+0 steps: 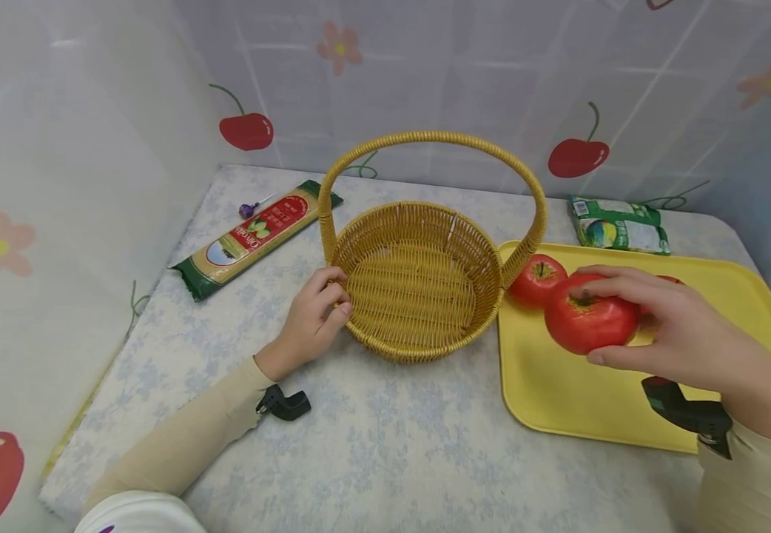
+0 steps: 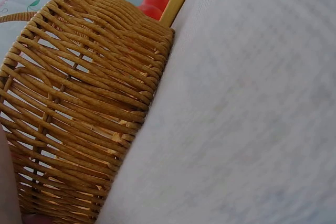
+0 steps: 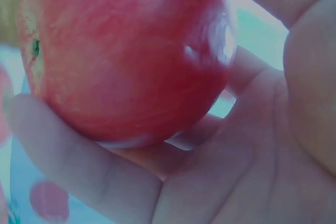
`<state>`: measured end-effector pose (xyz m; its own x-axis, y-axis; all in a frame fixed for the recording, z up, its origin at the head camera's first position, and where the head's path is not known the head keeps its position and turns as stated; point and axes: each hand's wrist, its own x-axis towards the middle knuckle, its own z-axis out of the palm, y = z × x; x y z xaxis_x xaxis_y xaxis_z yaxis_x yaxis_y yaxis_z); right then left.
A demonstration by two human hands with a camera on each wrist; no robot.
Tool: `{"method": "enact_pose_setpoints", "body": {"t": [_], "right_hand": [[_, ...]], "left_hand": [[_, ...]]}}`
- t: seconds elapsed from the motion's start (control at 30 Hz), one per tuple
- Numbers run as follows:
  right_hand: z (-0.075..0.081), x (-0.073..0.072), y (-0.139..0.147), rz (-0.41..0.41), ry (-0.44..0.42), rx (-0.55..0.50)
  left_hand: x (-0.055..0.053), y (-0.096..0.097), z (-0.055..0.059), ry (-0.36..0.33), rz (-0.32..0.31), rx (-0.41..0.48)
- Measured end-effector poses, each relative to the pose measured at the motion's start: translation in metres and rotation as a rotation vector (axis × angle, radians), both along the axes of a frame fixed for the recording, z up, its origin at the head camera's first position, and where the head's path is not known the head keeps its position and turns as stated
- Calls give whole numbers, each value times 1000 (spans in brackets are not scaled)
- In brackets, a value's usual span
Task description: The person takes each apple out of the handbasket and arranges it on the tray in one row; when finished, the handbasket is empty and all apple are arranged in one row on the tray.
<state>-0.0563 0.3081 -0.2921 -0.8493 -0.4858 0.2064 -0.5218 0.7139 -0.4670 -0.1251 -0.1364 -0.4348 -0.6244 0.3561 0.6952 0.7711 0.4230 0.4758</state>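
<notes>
The right hand (image 1: 678, 333) curls thumb and fingers round a red apple (image 1: 590, 322), held just above the yellow tray (image 1: 559, 392) with its stem end facing up. The left hand (image 1: 315, 322) rests curled against the wicker basket (image 1: 419, 285) rim on the worktop (image 1: 392, 444).

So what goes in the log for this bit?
right hand: holds apple over tray | left hand: on basket rim | basket: empty

No legible text on pasta packet (image 1: 252, 238)
</notes>
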Motion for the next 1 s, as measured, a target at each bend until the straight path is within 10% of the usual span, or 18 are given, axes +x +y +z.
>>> {"method": "enact_pose_setpoints", "body": {"t": [0.67,1.0], "right_hand": [[-28,-13,120,-592,-61,-362],[-47,-22,157,-830,-151,-362]], "left_hand": [[0,0,2,-29,6,-12],[1,0,-1,-24,12,-8]]}}
